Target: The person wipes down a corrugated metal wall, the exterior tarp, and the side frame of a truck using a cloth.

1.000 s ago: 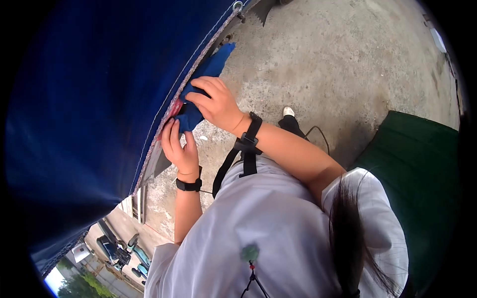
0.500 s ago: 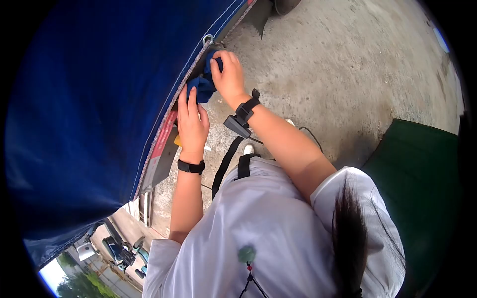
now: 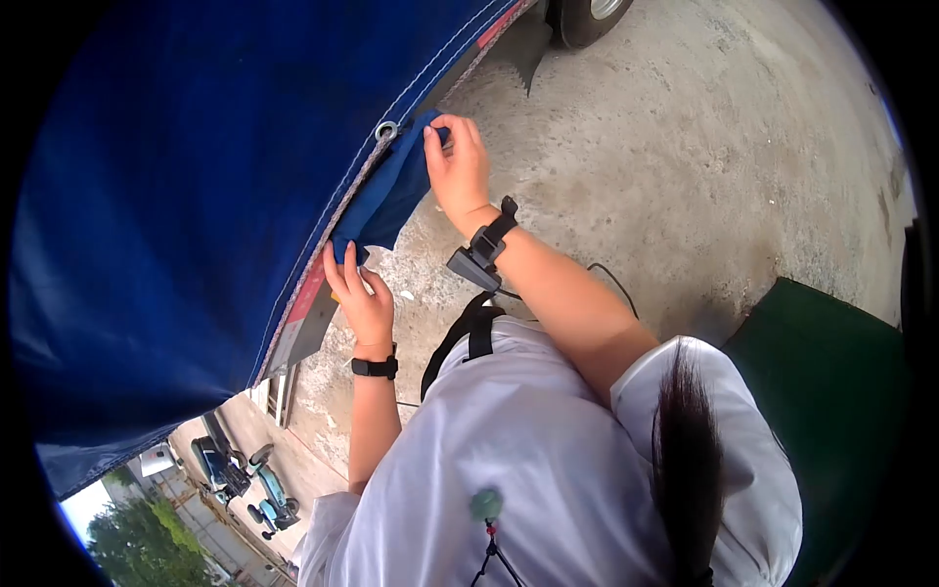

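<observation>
A blue cloth [image 3: 383,205] is spread between my two hands, just beside the roped edge of a large blue tarp [image 3: 186,196]. My right hand [image 3: 460,174] pinches its upper end between thumb and fingertips. At the lower end, my left hand [image 3: 364,305] grips the cloth's corner with its fingers close to the tarp's hem. A metal eyelet [image 3: 386,131] sits in the hem near the cloth's upper part. Whether the cloth is joined to the tarp cannot be made out.
Under the hem runs a red-and-white striped rail [image 3: 306,293]. A wheel [image 3: 592,18] and a torn dark flap [image 3: 528,54] are at the top. A dark green surface [image 3: 812,411] lies at right. Parked scooters [image 3: 254,489] stand at lower left on concrete ground [image 3: 685,147].
My hands have moved apart, the left one downward along the hem. The cloth, bunched before, is now drawn out flatter between them. The whole view has shifted slightly.
</observation>
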Motion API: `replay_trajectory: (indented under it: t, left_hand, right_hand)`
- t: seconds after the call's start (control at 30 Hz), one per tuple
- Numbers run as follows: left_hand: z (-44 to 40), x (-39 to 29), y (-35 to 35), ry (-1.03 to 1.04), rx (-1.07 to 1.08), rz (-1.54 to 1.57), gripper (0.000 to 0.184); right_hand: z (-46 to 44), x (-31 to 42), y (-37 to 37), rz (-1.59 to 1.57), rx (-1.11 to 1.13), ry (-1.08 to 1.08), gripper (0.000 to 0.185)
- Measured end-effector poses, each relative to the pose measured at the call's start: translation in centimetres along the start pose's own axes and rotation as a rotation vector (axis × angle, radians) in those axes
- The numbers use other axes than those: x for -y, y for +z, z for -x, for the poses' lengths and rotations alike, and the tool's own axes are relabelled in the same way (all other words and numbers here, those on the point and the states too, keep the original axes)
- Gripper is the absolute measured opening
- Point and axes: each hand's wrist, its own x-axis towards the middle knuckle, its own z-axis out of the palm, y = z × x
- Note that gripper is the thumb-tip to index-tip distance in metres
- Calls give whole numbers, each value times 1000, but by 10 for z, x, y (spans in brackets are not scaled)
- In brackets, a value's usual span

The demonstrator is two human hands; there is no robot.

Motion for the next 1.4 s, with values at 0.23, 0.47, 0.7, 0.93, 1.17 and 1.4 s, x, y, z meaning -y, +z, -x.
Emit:
replay_trajectory:
  t: [0.23, 0.47, 0.7, 0.93, 1.17, 1.4]
  left_hand:
    - [-48, -25, 58, 54, -130, 1, 48]
    - [-36, -23, 80, -8, -110, -113, 55]
    - [-75, -48, 102, 69, -143, -122, 57]
    - [-52, -41, 117, 45, -7, -187, 55]
    - [-61, -64, 148, -72, -91, -164, 55]
    - [-70, -100, 198, -261, -185, -198, 77]
  right_hand:
    - [-34, 4, 2, 18, 107, -115, 23]
    - [-61, -19, -12, 0, 269, -155, 20]
    - [-106, -23, -23, 29, 77, 19, 22]
    - [-48, -24, -15, -10, 467, -311, 15]
    - [-133, -53, -52, 61, 319, -71, 16]
    - [-167, -49, -76, 123, 582, -309, 17]
